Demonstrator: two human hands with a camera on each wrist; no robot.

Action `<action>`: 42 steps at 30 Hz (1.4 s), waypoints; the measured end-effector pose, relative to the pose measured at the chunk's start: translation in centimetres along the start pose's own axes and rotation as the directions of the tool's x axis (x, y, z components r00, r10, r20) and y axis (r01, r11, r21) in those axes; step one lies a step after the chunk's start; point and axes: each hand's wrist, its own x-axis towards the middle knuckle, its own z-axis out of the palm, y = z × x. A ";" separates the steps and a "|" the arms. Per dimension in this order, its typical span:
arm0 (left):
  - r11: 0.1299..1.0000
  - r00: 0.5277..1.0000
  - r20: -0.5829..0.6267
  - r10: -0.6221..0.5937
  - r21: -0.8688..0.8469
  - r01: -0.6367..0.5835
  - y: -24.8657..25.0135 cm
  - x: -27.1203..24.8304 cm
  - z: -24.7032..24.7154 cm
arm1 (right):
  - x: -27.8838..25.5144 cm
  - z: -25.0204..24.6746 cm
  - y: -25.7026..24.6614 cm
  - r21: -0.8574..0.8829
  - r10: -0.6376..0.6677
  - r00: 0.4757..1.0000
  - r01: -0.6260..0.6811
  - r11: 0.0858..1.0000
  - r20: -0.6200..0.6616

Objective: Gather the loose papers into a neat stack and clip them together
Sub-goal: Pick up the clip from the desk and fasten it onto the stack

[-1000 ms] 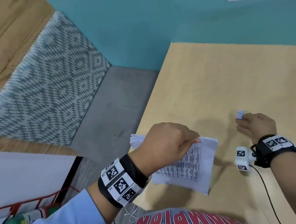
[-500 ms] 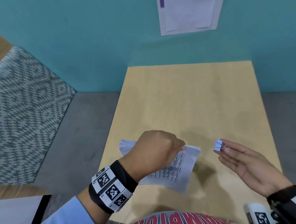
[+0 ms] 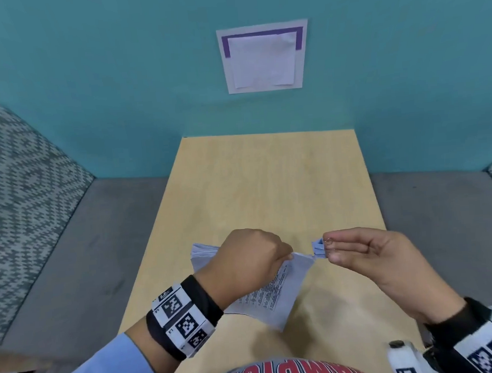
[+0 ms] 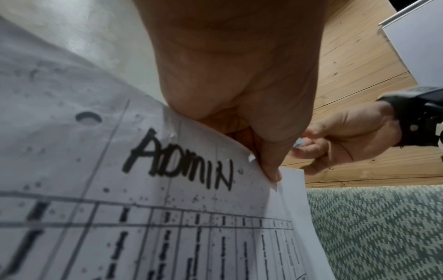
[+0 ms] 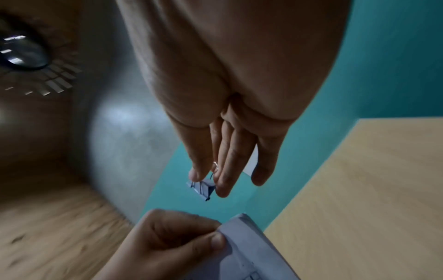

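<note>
My left hand [image 3: 251, 265] grips a stack of printed papers [image 3: 277, 294] by its top edge, lifted above the near part of the wooden table [image 3: 270, 184]. In the left wrist view the thumb pinches the papers [image 4: 143, 189] near the handwritten word ADMIN. My right hand [image 3: 367, 254] pinches a small light-blue binder clip [image 3: 318, 248] between thumb and fingers, right beside the stack's upper right corner. The right wrist view shows the binder clip [image 5: 202, 188] at my fingertips, just above my left hand [image 5: 167, 244] and the papers [image 5: 249, 252].
A teal wall [image 3: 117, 79] stands behind the table, with a white sheet taped in purple [image 3: 263, 57] on it. Grey floor [image 3: 84, 254] and a patterned rug [image 3: 17, 194] lie to the left.
My right hand lifted the clip off the table and brought it left to the stack's corner. The left hand kept holding the papers. The head view swung right and upward.
</note>
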 end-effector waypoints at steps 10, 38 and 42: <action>0.986 0.982 0.098 -0.164 0.053 0.160 2.3 -0.7 -1.2 | -1.8 3.5 -0.3 -0.696 -0.337 0.939 0.285 0.659 0.065; 0.990 0.969 0.203 -0.139 0.038 0.134 2.6 -1.1 0.7 | 0.7 4.7 -1.4 -0.971 -0.087 0.978 0.199 0.133 0.188; 0.985 0.958 0.232 -0.170 0.040 0.165 2.5 -1.3 0.4 | 1.3 5.0 -1.4 -0.973 -0.084 0.975 0.212 0.093 0.205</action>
